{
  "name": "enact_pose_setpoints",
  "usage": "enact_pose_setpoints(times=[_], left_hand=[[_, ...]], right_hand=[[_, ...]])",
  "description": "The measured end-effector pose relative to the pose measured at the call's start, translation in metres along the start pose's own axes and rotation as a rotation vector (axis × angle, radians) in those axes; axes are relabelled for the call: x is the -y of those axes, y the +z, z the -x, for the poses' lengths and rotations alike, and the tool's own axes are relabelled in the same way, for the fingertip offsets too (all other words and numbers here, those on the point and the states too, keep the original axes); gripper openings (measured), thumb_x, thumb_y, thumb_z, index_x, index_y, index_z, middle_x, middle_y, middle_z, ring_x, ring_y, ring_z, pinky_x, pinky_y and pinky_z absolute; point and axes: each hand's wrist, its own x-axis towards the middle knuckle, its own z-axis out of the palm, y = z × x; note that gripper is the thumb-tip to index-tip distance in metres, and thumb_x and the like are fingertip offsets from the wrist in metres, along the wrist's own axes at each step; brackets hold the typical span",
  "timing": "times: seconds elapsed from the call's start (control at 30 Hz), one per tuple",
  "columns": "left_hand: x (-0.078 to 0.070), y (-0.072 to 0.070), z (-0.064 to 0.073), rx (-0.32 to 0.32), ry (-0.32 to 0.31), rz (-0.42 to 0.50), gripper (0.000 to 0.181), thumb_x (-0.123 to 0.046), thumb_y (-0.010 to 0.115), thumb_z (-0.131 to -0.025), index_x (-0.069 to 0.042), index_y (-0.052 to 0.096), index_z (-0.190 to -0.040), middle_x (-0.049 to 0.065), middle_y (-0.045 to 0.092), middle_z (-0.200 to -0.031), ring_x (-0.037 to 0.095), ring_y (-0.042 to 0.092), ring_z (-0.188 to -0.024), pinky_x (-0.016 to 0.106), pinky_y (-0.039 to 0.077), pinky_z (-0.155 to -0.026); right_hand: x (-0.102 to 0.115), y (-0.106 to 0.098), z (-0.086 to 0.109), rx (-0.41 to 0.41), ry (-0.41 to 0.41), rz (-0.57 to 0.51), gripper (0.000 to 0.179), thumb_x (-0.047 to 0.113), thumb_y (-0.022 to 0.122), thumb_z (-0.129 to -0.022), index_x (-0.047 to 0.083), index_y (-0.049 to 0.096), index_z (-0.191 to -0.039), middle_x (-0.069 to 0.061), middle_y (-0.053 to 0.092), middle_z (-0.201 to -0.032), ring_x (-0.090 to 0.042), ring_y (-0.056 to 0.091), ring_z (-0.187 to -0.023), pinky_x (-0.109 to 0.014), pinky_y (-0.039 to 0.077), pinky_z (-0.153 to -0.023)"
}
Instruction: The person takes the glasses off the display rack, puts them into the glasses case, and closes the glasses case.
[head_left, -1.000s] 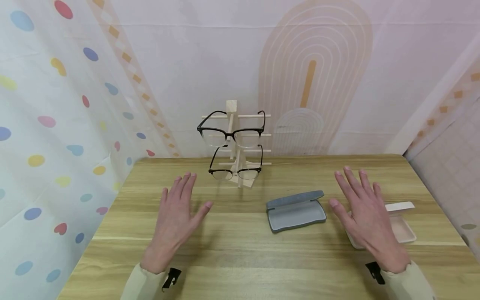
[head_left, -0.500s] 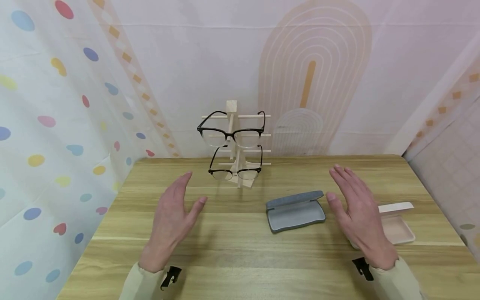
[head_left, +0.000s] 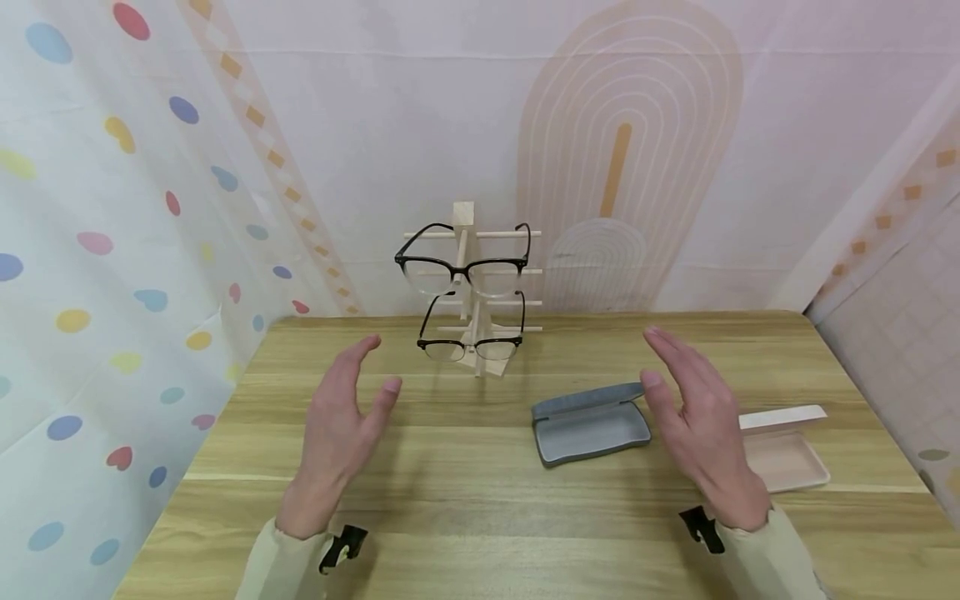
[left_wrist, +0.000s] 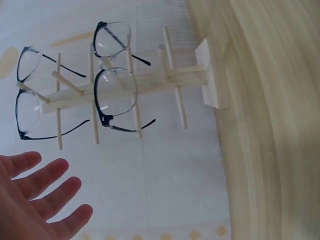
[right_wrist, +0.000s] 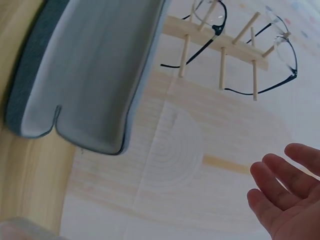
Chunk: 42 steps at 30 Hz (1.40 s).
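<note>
My left hand (head_left: 333, 437) hovers over the table to the left of a wooden glasses stand (head_left: 463, 215), thumb and fingers apart and holding nothing. On the stand's upper rods rests a pair of black-framed glasses (head_left: 459, 268). A second, half-rimmed pair of glasses (head_left: 442, 342) sits below it. My right hand (head_left: 701, 425), also empty with relaxed fingers, is just right of an open grey glasses case (head_left: 592, 432) and overlaps its lid corner in the head view. The right wrist view shows the grey lining (right_wrist: 102, 75) of that case close up.
An open pale pink glasses case (head_left: 783, 458) lies at the right, partly hidden behind my right hand. The wooden table (head_left: 465, 533) ends at the back against a patterned curtain (head_left: 360, 150), which also runs along the left side.
Both hands have turned inward with fingers drawn closer together. My right hand has shifted left, toward the grey case, uncovering more of the pink case. The glasses and stand have stayed put.
</note>
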Motion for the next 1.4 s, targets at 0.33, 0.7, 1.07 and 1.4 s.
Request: enact_pose_setpoints(times=[0.33, 0.7, 1.07, 1.4], left_hand=[[-0.003, -0.004, -0.006, -0.043, -0.013, 0.087, 0.055, -0.037, 0.055, -0.105, 0.003, 0.055, -0.142, 0.019, 0.062, -0.138, 0.038, 0.056, -0.13, 0.057, 0.043, -0.107], [-0.012, -0.008, -0.016, -0.045, -0.052, 0.194, 0.046, -0.023, 0.053, -0.105, 0.002, 0.056, -0.143, 0.016, 0.063, -0.14, 0.032, 0.057, -0.13, 0.04, 0.045, -0.103], [-0.022, -0.012, -0.028, 0.005, -0.166, 0.329, 0.045, -0.028, 0.042, -0.111, -0.004, 0.055, -0.146, 0.011, 0.064, -0.14, 0.024, 0.056, -0.131, 0.016, 0.04, -0.102], [-0.027, -0.011, -0.048, -0.026, -0.248, 0.53, 0.046, -0.03, 0.038, -0.113, 0.001, 0.057, -0.141, 0.016, 0.062, -0.136, 0.019, 0.059, -0.123, 0.026, 0.049, -0.1]], right_hand=[[0.012, 0.006, -0.013, -0.023, 0.004, -0.042, 0.054, 0.044, 0.048, -0.108, 0.003, 0.065, -0.138, -0.015, 0.067, -0.135, -0.038, 0.062, -0.123, -0.019, 0.038, -0.111], [0.02, 0.013, -0.022, -0.025, 0.028, -0.071, 0.057, 0.046, 0.046, -0.109, 0.001, 0.064, -0.139, -0.017, 0.064, -0.139, -0.037, 0.058, -0.13, -0.022, 0.036, -0.114], [0.029, 0.025, -0.036, -0.01, 0.045, -0.124, 0.057, 0.046, 0.047, -0.108, 0.001, 0.062, -0.14, -0.018, 0.062, -0.141, -0.033, 0.056, -0.134, -0.038, 0.041, -0.115], [0.036, 0.035, -0.047, 0.03, 0.054, -0.158, 0.052, 0.038, 0.05, -0.108, 0.001, 0.061, -0.141, -0.016, 0.062, -0.142, -0.03, 0.055, -0.135, -0.049, 0.043, -0.112]])
